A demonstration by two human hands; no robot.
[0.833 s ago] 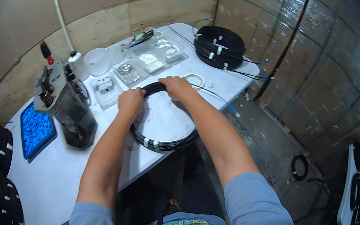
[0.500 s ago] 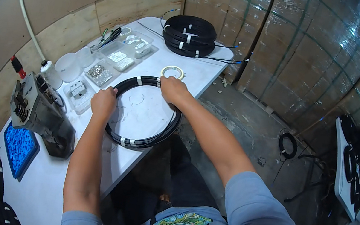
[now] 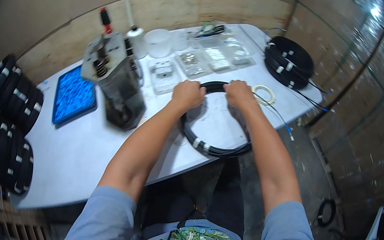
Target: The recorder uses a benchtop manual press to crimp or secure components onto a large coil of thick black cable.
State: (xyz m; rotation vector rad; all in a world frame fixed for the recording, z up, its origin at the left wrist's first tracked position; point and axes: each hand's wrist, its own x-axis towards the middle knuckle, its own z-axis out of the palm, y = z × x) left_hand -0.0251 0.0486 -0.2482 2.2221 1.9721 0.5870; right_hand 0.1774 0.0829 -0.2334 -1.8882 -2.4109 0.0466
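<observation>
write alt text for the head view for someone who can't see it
Two bare hands grip the far side of a black cable coil with white bands at a white table, which also holds a grey machine, a tray of blue pieces and stacked black coils.

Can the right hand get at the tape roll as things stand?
Probably yes: the tape roll lies close on the right hand's right, with only a thin cable seen crossing there. That hand grips the coil, though, so it would likely need to let go first.
</observation>
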